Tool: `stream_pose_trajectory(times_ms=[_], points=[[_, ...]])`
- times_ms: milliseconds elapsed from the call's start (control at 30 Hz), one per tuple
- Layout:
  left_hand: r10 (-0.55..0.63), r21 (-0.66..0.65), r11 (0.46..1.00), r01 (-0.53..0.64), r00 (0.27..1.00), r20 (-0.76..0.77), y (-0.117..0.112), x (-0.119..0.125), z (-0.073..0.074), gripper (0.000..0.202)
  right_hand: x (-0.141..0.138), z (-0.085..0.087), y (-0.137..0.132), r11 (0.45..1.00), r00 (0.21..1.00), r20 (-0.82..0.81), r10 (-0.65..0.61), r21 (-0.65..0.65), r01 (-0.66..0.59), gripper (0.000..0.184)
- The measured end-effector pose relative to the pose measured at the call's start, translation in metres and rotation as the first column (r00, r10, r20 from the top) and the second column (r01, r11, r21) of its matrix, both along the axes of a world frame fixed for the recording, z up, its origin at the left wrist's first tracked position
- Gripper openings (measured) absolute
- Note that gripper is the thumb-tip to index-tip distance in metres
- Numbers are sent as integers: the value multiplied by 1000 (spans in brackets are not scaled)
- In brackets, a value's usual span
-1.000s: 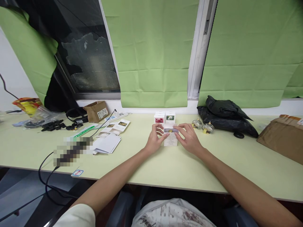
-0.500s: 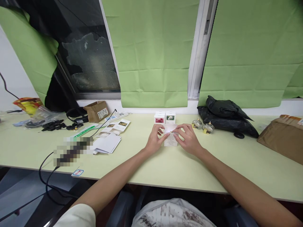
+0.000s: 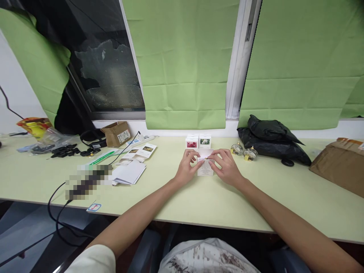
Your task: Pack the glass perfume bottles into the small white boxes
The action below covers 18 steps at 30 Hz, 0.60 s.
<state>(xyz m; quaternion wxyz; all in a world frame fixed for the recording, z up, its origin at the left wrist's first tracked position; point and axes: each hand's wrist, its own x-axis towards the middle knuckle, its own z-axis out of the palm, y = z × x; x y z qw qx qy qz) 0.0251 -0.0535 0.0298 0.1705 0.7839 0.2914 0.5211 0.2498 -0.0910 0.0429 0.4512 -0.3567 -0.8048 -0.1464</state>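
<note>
Small white cardboard box with printed front (image 3: 205, 170): upright on the pale yellow-green tabletop (image 3: 182, 206), between both hands, top open, rear flap raised. Left hand (image 3: 186, 167): grasping the box's upper left side, thumb at the front. Right hand (image 3: 224, 165): fingers curled on the upper right side, gripping at the opening. Directly behind: two white cartons with flower pictures (image 3: 198, 141). Right of these: two round clear-glass bottles with gold fittings (image 3: 250, 153), beside a black plastic bag (image 3: 274, 142).
</note>
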Motion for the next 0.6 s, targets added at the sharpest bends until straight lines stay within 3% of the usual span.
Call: stream_pose_trajectory(times_ms=[100,333,600], points=[[4,-1,1000,-4,1000,-3,-1,0,1,22,-1,0,0,1000,999,-34,7,-17,-8,18],[25,-20,999,-26,1000,-16,-1,-1,0,21,3,-6,10,992,931,-357,-80,-121,39,13],[30,-25,999,-30,999,-17,-1,0,1,21,5,-5,9,989,963,-268,-16,-146,-24,8]])
